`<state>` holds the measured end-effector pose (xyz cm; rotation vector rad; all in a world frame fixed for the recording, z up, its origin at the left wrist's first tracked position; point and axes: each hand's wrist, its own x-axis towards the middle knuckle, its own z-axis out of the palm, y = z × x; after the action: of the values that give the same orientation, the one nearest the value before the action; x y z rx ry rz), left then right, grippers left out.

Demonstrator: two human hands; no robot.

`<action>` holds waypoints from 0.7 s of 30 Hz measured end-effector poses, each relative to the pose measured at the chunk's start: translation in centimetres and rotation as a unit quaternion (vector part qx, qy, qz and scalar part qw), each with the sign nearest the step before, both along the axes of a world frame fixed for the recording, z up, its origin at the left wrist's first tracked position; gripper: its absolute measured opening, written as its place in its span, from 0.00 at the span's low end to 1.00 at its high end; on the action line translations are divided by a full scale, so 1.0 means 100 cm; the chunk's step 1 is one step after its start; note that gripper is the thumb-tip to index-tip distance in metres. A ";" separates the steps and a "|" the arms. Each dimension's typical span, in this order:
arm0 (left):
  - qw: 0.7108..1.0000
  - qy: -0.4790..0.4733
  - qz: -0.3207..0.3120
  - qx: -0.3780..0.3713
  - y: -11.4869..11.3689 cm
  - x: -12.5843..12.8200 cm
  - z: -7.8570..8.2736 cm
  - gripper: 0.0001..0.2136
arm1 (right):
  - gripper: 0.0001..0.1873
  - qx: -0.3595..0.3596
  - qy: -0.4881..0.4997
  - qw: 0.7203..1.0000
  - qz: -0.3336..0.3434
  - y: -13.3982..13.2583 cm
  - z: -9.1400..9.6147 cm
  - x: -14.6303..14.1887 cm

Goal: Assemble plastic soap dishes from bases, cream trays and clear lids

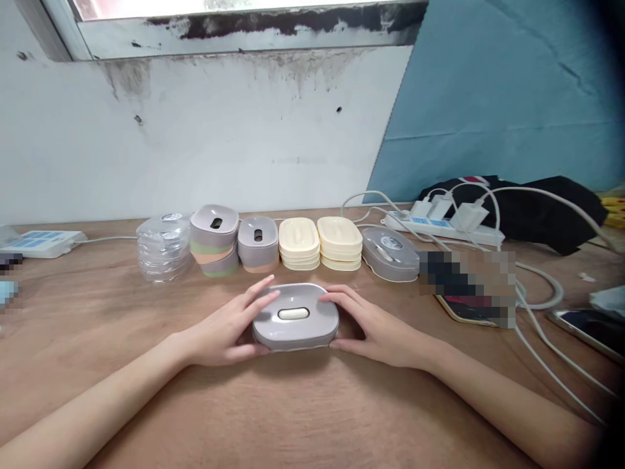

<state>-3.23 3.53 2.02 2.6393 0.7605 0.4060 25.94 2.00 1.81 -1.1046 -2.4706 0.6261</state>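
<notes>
A grey oval soap box (295,316) with a slot in its top lies on the wooden table (303,417) straight ahead. My left hand (230,327) grips its left side, fingers curled round the edge. On the other side my right hand (371,324) holds the box in the same way. Behind it runs a row: a stack of clear lids (163,246), two stacks of grey boxes (215,240) (258,244), two stacks of cream trays (299,243) (340,242) and a closed grey box (389,253).
A white power strip (442,223) with plugs and cables sits at the back right beside a black cloth (547,208). Another strip (39,242) lies far left. A phone (588,329) rests near the right edge. The wall stands close behind the row.
</notes>
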 end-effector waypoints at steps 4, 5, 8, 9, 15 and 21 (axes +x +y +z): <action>1.000 0.006 0.025 0.002 0.009 -0.009 -0.003 0.40 | 0.28 -0.010 -0.004 1.000 -0.005 0.001 0.001 0.001; 1.000 0.011 0.025 0.004 0.010 -0.010 -0.004 0.40 | 0.29 -0.011 -0.007 1.000 -0.006 0.001 0.001 0.002; 0.999 0.024 0.008 0.046 0.010 -0.010 -0.004 0.41 | 0.34 -0.015 -0.014 1.000 -0.009 0.002 0.001 0.001; 0.996 0.024 -0.002 0.084 0.010 -0.010 -0.002 0.40 | 0.35 -0.017 -0.018 1.000 -0.008 0.002 0.001 0.001; 0.858 -0.167 0.192 0.447 0.023 -0.034 0.045 0.21 | 0.34 -0.028 -0.026 0.999 -0.010 0.000 0.003 0.001; 0.802 -0.124 0.531 0.242 0.049 -0.080 0.078 0.28 | 0.33 -0.020 -0.013 1.000 -0.008 0.001 0.002 0.000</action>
<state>-11.23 8.40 9.86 2.1629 2.2392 1.3424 25.92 2.06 2.02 -1.1526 -2.4788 0.6643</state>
